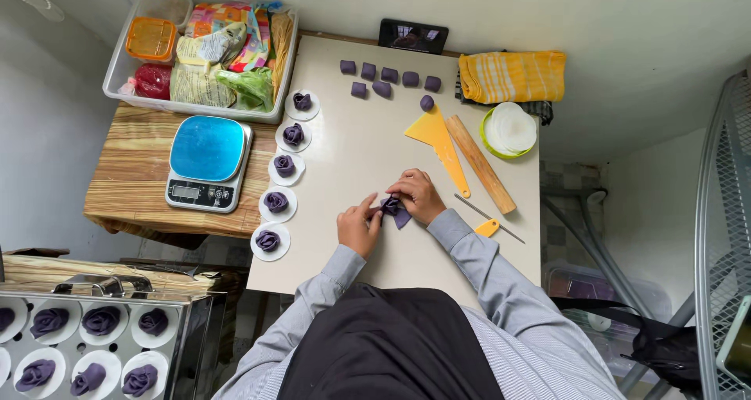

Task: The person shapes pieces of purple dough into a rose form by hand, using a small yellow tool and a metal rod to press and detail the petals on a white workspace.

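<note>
Centre of frame: left hand (358,225) and right hand (418,196) both pinch one purple dough piece (394,207) on the white board (352,157), fingers closed on it. Dough is dark violet, matte, folded, with a flat flap pointing lower right. Left of the hands, five finished rose-shaped buns (275,202) sit on paper rounds in a column. Upper centre: cut dough lumps (389,76). Right: yellow scraper (438,138), wooden rolling pin (480,163).
</note>
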